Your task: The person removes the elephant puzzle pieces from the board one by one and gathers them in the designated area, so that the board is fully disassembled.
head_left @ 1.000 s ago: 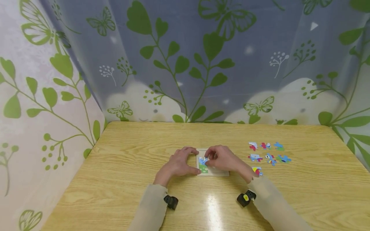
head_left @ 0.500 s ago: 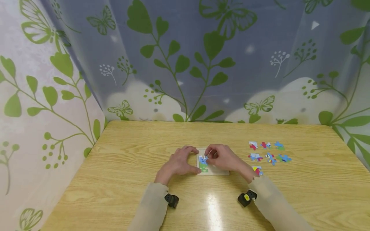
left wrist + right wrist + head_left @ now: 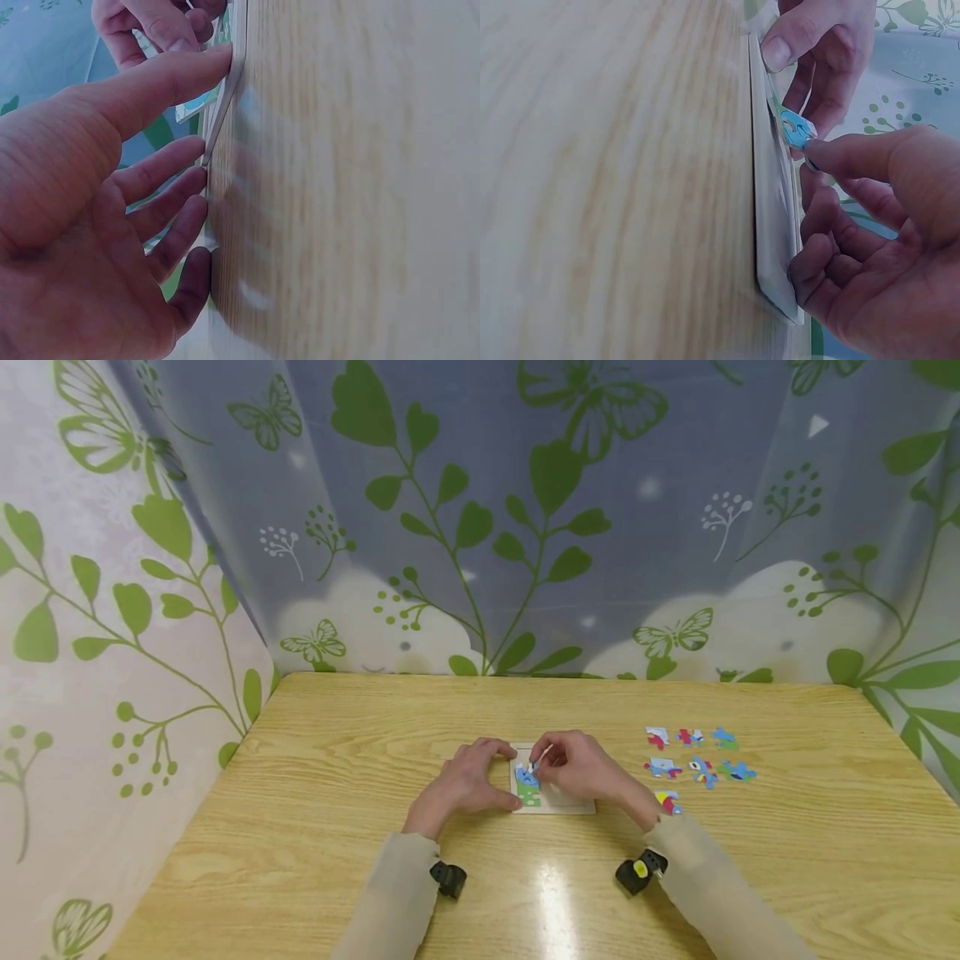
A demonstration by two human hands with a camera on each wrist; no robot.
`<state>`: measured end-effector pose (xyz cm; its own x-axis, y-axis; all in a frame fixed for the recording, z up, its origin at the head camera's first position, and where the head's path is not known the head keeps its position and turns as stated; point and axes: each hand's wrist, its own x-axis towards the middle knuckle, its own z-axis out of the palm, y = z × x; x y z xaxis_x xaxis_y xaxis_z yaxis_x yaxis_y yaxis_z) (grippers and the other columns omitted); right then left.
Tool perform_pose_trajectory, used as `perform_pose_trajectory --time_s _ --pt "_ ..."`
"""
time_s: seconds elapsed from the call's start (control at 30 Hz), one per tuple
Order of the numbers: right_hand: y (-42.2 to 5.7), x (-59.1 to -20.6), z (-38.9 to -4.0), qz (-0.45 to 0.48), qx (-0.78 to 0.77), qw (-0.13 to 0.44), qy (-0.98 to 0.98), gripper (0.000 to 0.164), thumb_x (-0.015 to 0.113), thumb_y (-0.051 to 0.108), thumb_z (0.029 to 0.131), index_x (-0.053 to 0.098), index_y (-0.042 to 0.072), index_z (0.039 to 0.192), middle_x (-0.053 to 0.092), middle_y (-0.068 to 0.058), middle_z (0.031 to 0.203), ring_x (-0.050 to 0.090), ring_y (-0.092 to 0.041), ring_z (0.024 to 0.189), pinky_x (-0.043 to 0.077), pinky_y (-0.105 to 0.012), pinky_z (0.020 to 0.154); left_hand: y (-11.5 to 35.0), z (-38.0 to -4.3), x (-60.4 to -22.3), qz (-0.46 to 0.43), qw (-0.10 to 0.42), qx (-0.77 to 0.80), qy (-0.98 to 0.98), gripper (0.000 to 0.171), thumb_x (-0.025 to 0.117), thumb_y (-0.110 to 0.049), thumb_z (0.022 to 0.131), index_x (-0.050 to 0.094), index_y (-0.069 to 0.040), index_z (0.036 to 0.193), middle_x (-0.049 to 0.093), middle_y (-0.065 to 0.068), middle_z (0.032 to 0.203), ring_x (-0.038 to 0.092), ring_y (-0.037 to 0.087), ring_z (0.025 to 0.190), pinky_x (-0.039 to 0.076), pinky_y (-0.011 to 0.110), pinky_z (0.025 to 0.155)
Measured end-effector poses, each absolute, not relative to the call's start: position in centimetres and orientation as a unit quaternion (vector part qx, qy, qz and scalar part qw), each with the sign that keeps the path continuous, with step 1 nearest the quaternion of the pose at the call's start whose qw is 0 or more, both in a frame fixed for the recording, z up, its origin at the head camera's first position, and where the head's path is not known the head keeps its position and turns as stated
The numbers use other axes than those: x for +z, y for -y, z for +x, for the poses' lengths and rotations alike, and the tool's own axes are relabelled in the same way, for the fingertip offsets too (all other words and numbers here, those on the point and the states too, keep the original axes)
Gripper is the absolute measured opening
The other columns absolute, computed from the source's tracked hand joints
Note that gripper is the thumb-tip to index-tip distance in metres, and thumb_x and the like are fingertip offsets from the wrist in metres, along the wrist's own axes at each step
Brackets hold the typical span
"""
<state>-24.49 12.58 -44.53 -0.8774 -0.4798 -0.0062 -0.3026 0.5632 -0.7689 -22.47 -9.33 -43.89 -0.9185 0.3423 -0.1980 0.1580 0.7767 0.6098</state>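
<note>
A pale, shallow-framed puzzle board [image 3: 570, 804] lies in the middle of the table. My left hand [image 3: 467, 781] spans its left side, thumb on the near left corner and index fingertip at the far left one, fingers spread and slightly bent. Green puzzle pieces [image 3: 528, 797] sit in the board's near left corner. Between thumb and index finger, my right hand [image 3: 577, 768] pinches a blue puzzle piece [image 3: 798, 129] over the left part of the board. In the right wrist view this piece is tilted, and its upper end is covered by the fingertips.
Right of the board, loose puzzle pieces lie in rows on the wooden table [image 3: 360, 735], among them a blue-and-red piece [image 3: 702, 772] and a yellow-and-red piece [image 3: 667, 801] by the right wrist. A leaf-printed curtain [image 3: 480, 568] hangs behind the table.
The blue piece in my right hand has turned and shifted slightly over the board's left part. My left hand stays at the board's left side.
</note>
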Motion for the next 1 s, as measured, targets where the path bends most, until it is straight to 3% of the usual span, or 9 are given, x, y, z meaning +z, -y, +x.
perform_pose_trajectory --time_s 0.6,1.0 --pt "-12.5 -44.3 -24.7 -0.192 -0.437 0.134 -0.869 0.006 0.068 0.007 0.094 0.071 0.01 0.099 0.072 -0.006 0.09 0.063 -0.015 0.081 0.048 -0.031 0.074 9.2 -22.4 -43.8 0.125 0.155 0.316 -0.928 0.068 0.087 -0.033 0.08 0.057 -0.022 0.14 0.045 0.003 0.157 0.04 0.033 0.144 0.029 0.059 0.12" --pt "-14.1 -43.9 -24.2 -0.194 -0.449 0.123 -0.863 0.006 0.069 0.009 0.095 0.071 0.008 0.101 0.07 -0.007 0.093 0.061 -0.015 0.083 0.047 -0.026 0.071 9.2 -22.4 -43.7 0.124 0.153 0.313 -0.929 0.068 0.087 -0.033 0.079 0.057 -0.023 0.139 0.046 0.003 0.157 0.04 0.033 0.144 0.028 0.058 0.12"
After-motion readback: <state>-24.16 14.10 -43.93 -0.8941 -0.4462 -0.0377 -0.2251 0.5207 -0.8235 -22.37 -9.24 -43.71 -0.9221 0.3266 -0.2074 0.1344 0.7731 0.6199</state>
